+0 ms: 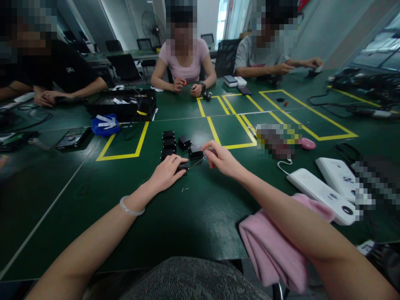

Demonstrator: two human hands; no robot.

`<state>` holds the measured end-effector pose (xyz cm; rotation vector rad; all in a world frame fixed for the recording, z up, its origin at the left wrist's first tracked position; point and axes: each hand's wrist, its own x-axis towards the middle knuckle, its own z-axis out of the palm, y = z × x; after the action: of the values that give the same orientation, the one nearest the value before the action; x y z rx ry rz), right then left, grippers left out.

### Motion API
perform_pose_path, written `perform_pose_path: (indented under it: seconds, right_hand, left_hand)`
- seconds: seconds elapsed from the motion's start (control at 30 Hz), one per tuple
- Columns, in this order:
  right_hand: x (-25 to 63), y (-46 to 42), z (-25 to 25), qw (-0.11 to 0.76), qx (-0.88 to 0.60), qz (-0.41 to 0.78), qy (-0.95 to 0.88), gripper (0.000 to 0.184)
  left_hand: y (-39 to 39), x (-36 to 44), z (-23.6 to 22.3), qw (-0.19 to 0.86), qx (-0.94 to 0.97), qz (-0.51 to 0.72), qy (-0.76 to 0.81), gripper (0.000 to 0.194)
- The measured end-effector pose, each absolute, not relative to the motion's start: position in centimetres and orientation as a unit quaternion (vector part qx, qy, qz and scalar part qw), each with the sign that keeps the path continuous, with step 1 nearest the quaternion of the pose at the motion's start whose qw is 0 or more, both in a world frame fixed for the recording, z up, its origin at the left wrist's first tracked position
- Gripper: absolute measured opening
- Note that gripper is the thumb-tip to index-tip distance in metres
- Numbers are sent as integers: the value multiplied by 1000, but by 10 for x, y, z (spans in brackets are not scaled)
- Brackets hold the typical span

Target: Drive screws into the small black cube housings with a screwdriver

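Observation:
My left hand [165, 173] lies over a small black box [183, 166] and holds it against the green table [203, 216]. A thin screwdriver [197, 162] sits in my right hand [222, 160], its metal shaft pointing left with the tip at the box's right end. The screwdriver's handle is mostly hidden by my fingers. Just beyond my left hand stands a column of similar black boxes [169, 142]. Two more, a tilted black box [184, 142] and another black box [196, 151], lie nearer my right fingers. Small screws [185, 189] rest on the table in front of me.
A pink cloth [271, 241] hangs over the table edge under my right forearm. White power banks [321, 196] lie at the right. Across the table sit several people; one person's hands [187, 86] hold an orange-handled tool. A blue bag [105, 125] and a black bin [125, 104] stand left.

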<state>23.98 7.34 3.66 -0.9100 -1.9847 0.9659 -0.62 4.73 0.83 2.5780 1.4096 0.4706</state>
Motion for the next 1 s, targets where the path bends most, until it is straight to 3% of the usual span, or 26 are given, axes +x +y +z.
perform_pose_path:
  seconds: [0.13, 0.4, 0.53, 0.7, 0.9, 1.0]
  right_hand:
    - [240, 73, 37, 351, -395, 373, -763, 21]
    - [240, 74, 36, 368, -362, 383, -766, 10]
    - [240, 74, 37, 353, -393, 374, -762, 20]
    - [240, 74, 36, 370, -353, 385, -768, 10]
    - [240, 74, 35, 368, -373, 390, -757, 20]
    - [240, 75, 33, 373, -378, 383, -756, 14]
  left_hand:
    - [47, -6, 9, 79, 866, 157, 467, 36]
    - [47, -6, 10, 81, 865, 158, 469, 35]
    - [47, -6, 10, 81, 864, 153, 472, 35]
    - [47, -6, 9, 85, 863, 160, 472, 33]
    - [47, -7, 8, 81, 865, 164, 467, 31]
    - [47, -7, 8, 81, 866, 159, 468, 33]
